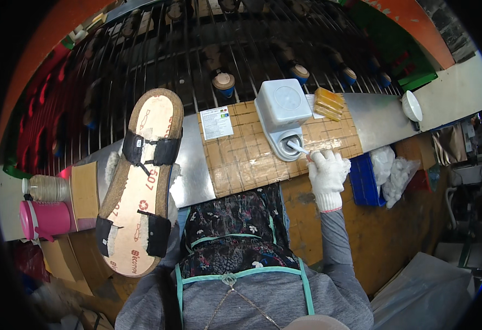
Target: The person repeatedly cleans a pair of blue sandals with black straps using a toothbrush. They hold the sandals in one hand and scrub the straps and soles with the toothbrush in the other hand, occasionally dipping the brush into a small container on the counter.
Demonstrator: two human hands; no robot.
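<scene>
In my left hand [112,166], gloved in white and mostly hidden, I hold up a sandal footbed [148,190], its underside facing me. The footbed has a pale base with red print, a brown cork-like edge, and black strap ends with fleece folded onto it at two places. My right hand [329,175], in a white knitted glove, is closed around the handle of a brush [298,147]. The brush's far end sits in the round cup of a grey-white glue pot [284,104] standing on a cardboard sheet [238,165].
Beyond the bench, several shoes [223,81] stand on a rod conveyor [169,60]. Amber blocks [329,103] lie right of the pot, and a white bowl [411,106] stands farther right. A blue bin [366,179] hangs low at right; a pink bucket [51,219] stands left.
</scene>
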